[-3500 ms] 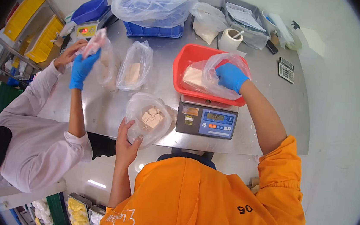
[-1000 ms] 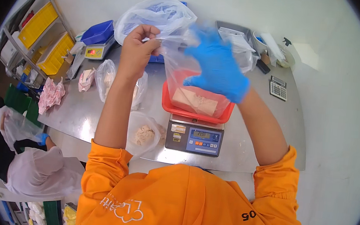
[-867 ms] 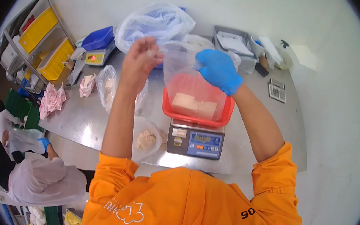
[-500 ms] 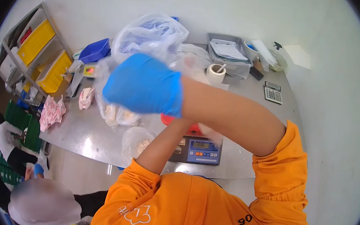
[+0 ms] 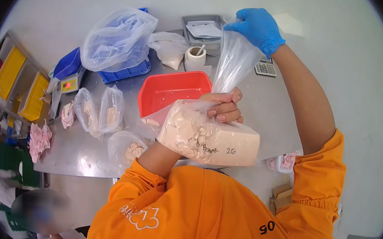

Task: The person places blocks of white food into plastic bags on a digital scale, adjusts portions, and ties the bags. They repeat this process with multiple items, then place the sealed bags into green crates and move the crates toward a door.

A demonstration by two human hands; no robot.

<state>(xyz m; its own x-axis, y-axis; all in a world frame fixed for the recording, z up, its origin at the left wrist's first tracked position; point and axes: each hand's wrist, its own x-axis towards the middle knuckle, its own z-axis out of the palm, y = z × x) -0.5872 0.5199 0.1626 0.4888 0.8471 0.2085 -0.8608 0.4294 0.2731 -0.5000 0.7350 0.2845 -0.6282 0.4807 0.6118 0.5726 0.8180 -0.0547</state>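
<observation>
A clear plastic bag [image 5: 236, 144] holding a pale beige block and crumbled flakes hangs in front of my body, with handwriting on its side. My bare left hand [image 5: 226, 106] is closed around the gathered neck of this bag. Higher up, my right hand [image 5: 257, 30], in a blue glove, pinches the bag's top end, so the twisted plastic stretches between both hands. Just behind the bag stands a red tray [image 5: 171, 87] with a few crumbs in it. The bag and my left arm cover the table area in front of the tray.
Smaller bags [image 5: 110, 111] of beige pieces lie left of the tray, near a blue crate [image 5: 127, 72] lined with plastic. A small scale [image 5: 69, 84], a white mortar [image 5: 194, 59], a grey bin [image 5: 203, 21] and a calculator [image 5: 265, 67] stand around. A co-worker [image 5: 44, 211] is at lower left.
My gloved right hand has swung from the left across to the upper right. The bag of beige block and flakes is now held up before me, and the red tray shows more fully.
</observation>
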